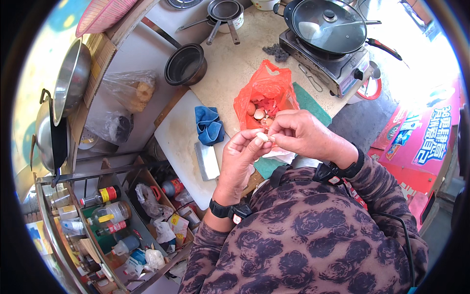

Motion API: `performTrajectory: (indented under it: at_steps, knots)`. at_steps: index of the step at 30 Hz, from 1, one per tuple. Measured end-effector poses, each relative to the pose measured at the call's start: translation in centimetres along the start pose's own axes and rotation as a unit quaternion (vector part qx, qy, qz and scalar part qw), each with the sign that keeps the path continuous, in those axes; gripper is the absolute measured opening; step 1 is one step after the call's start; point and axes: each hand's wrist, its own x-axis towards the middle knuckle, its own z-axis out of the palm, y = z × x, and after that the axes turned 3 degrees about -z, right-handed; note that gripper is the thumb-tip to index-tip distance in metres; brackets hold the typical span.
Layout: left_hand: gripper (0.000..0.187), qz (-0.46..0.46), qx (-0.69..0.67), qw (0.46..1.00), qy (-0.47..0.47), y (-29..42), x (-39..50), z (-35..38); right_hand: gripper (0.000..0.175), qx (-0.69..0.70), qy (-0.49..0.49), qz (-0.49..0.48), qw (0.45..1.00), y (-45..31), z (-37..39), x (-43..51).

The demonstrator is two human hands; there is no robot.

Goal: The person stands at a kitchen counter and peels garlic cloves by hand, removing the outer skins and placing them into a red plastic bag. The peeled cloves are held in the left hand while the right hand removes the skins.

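Note:
Between its thumb and fingers, my left hand [242, 152] holds a small whitish piece [262, 137] that looks like a garlic clove. The pinched fingertips of my right hand [303, 130] meet at its right end. Just beyond both hands sits a red plastic bag [270, 82], its mouth open towards me. Broken eggshells [259, 114] and reddish scraps lie inside it. Part of the bag's near side is hidden by my hands. Under and beside the bag shows a green mat [312, 104].
To the left, a cleaver [207, 161] and a blue cloth [209, 125] lie on a white cutting board [176, 121]. A gas stove [330, 66] carries a lidded wok [328, 27] at the back right. A dark saucepan [186, 65] stands back left. Bottles fill a rack [110, 217] below left.

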Motion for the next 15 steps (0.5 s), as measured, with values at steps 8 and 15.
performTrajectory:
  at_steps: [8,15]
  knots:
    - [0.025,-0.007,0.023,1.000,-0.010,-0.1,0.4,-0.3,0.017,-0.052,0.021,-0.003,0.998,-0.1,0.4,0.2]
    - [0.024,-0.050,-0.018,0.998,-0.044,-0.7,1.2,-1.6,0.013,-0.120,0.052,-0.044,0.990,1.3,1.1,0.6]
